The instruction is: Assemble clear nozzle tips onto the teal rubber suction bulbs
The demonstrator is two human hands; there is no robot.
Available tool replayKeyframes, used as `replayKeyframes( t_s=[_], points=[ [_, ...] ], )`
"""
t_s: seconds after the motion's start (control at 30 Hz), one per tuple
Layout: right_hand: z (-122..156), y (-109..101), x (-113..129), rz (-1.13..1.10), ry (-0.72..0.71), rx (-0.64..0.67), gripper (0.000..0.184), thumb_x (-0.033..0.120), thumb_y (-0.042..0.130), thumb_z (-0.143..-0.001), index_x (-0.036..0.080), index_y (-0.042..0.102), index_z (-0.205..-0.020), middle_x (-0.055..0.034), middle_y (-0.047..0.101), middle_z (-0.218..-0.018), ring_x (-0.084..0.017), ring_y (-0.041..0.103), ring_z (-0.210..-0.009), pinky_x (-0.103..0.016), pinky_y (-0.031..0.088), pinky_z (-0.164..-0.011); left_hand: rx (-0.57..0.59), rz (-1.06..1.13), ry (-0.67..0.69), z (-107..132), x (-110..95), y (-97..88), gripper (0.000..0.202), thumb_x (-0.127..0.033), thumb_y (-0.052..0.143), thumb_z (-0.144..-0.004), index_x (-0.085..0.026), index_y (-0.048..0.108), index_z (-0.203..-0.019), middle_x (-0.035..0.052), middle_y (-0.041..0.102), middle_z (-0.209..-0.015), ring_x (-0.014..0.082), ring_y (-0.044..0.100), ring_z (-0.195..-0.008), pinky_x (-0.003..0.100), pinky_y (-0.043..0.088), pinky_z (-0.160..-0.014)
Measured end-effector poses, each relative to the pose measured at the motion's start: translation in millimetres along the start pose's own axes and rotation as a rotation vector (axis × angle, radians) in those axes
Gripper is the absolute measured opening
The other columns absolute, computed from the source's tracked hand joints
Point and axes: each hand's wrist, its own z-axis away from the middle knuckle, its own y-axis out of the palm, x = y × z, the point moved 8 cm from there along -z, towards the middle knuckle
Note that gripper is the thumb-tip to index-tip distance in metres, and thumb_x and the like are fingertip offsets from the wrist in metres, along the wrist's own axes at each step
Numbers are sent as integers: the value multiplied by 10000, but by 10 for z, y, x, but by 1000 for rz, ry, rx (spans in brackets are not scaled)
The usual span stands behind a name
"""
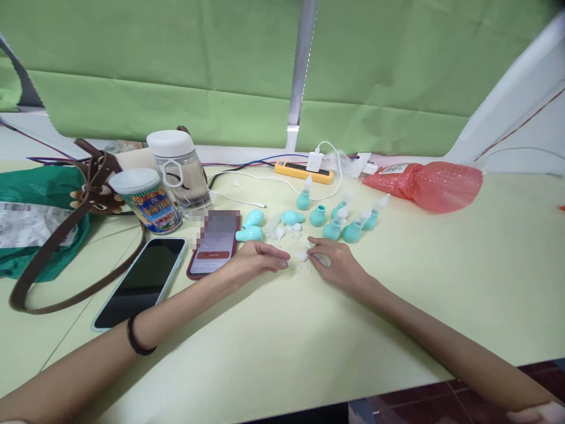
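My right hand has its fingertips closed round a small translucent plastic piece, low over the table. Facing it across a narrow gap is my left hand, thumb and fingertips drawn together in a pinch; anything between them is too small to make out. Tiny clear bits lie below the fingers. Just behind sit loose clear tips and several teal rubber bulbs, among them an open upright bulb and a bulb lying on its side. Other bulbs, such as a tipped bulb, carry clear pointed nozzles.
Left of my hands lie a lit phone and a dark phone. Beyond them stand a snack canister and a water bottle. A yellow power strip and red bubble wrap lie at the back.
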Motion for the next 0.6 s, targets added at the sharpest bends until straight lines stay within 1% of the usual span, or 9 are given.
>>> replayKeyframes(
  t_s=[0.1,0.17,0.2,0.27,0.33,0.37,0.47,0.6],
  points=[
    [25,-153,38,-142,14,-150,174,158,504,-728,192,635,-837,-87,632,-962,-209,584,-890,-380,488,-768,-4,103,-20,15,24,-1,221,-182,711,-541,-156,671,-756,39,652,-746,125,583,-725,242,444,-699],
    [63,-230,72,-314,83,-209,220,180,558,-703,218,613,-913,-57,637,-945,-199,583,-881,-379,493,-775,-6,145,-7,23,18,22,233,-165,721,-529,-156,667,-755,28,648,-729,116,582,-711,236,445,-703],
    [84,-238,82,-430,144,-212,257,189,591,-682,222,603,-937,-50,637,-937,-195,585,-874,-372,501,-769,-3,165,0,28,13,43,235,-150,726,-517,-154,665,-743,20,644,-703,111,583,-695,234,446,-704],
    [126,-181,100,-702,294,-168,312,206,652,-628,215,599,-936,-47,635,-921,-195,594,-849,-360,520,-740,1,184,28,39,-10,89,214,-127,728,-504,-142,659,-707,11,638,-660,109,587,-666,235,451,-703],
    [166,-84,124,-936,439,-104,311,218,693,-577,202,611,-877,-47,639,-888,-201,604,-820,-362,525,-722,-5,177,67,56,-43,123,179,-130,719,-515,-133,652,-681,14,636,-647,115,589,-644,242,460,-681],
    [181,-47,130,-1010,494,-83,296,222,706,-557,197,617,-838,-44,643,-862,-201,607,-805,-363,522,-721,-7,170,77,65,-54,138,173,-136,716,-521,-129,652,-682,18,637,-646,118,590,-632,247,465,-669],
    [208,-3,83,-1077,600,-87,261,219,724,-521,189,624,-760,-35,650,-814,-196,609,-790,-357,505,-745,-21,175,82,91,-63,151,192,-151,711,-533,-126,663,-717,23,644,-642,120,591,-607,259,477,-657],
    [240,38,-31,-1087,693,-128,290,209,728,-511,186,623,-781,-33,654,-830,-186,608,-790,-348,493,-764,-58,194,101,113,-70,130,178,-156,705,-553,-122,669,-724,37,662,-678,130,605,-644,266,491,-682]
  ],
)
